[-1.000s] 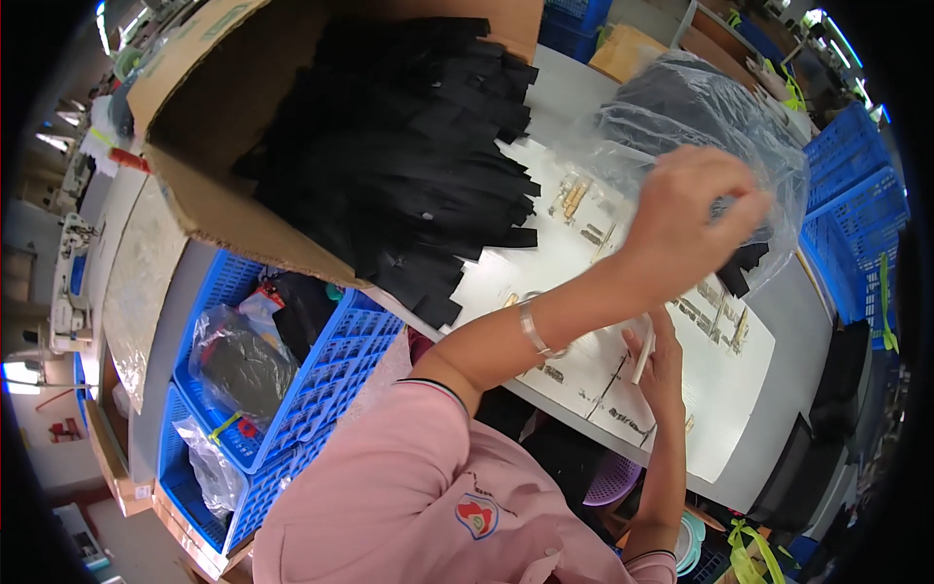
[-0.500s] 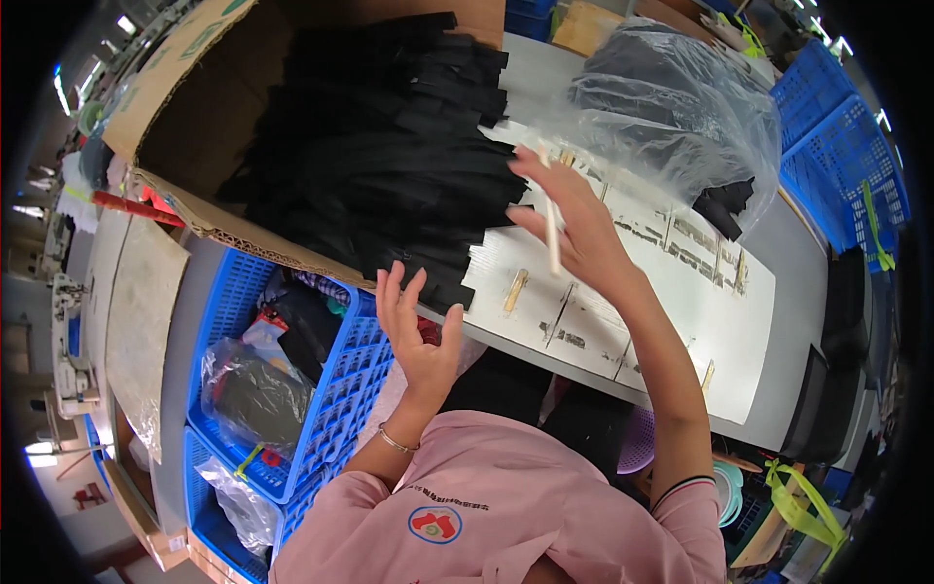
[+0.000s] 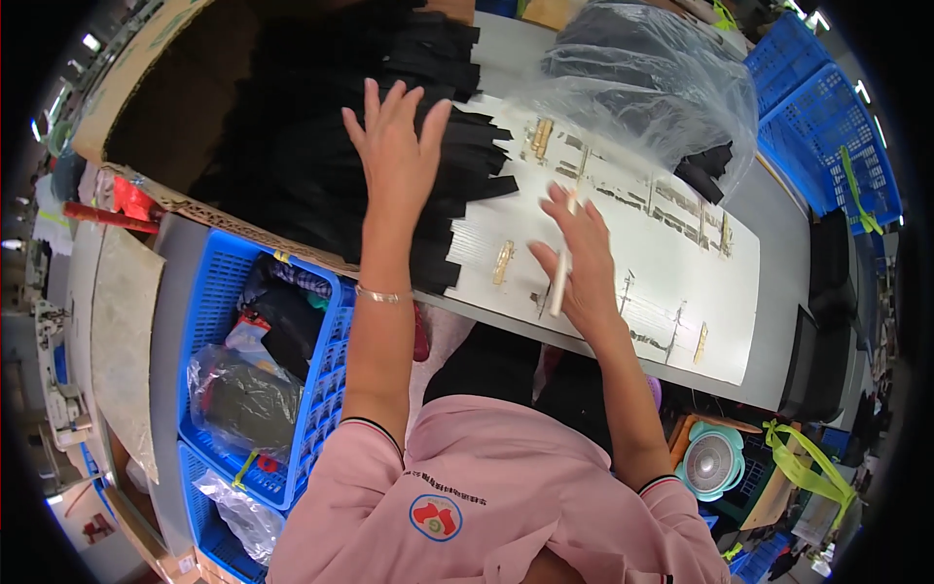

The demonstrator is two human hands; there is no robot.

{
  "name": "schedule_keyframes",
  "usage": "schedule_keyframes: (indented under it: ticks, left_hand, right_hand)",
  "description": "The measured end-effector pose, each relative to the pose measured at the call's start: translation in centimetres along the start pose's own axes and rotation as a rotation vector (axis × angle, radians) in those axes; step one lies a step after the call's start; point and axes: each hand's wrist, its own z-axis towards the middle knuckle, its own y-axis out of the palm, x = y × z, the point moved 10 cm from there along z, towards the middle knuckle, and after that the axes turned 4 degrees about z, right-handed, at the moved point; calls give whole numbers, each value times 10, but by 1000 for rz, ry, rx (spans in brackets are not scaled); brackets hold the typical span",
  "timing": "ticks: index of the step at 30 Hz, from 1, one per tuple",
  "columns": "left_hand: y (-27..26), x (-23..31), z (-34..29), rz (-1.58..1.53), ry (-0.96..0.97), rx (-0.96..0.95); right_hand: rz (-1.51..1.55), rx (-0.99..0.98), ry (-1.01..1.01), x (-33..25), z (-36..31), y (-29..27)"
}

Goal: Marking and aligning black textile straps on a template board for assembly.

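A thick pile of black strips, fabric by their look (image 3: pixel 321 127), spills from an open cardboard box (image 3: pixel 146 58) onto a white board (image 3: pixel 725 292). My left hand (image 3: pixel 397 146) is over the pile with its fingers spread and nothing in them; whether it touches the strips I cannot tell. Above the board, beside the strips' right ends, my right hand (image 3: pixel 587 263) holds a slim white stick (image 3: pixel 559 282), pen-like in shape, tucked between thumb and fingers. Pieces of tan tape (image 3: pixel 503 263) and dark marks lie on the board.
A clear plastic bag with dark contents (image 3: pixel 647 73) stands at the board's far side. Blue plastic crates (image 3: pixel 336 331) filled with bagged items sit below the box at left; more blue crates (image 3: pixel 827 136) are at far right. A small turquoise fan (image 3: pixel 710 462) is under the table.
My left hand has moved up and away from the strips' near edge to over the pile. My right hand has drawn back toward me, off the strips' ends, still with the white stick.
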Motion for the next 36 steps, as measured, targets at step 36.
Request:
schedule_keyframes:
  ticks: [36]
  left_hand:
    - [23, 96, -124, 88, 335, -350]
  right_hand:
    - [-288, 166, 234, 84, -156, -77]
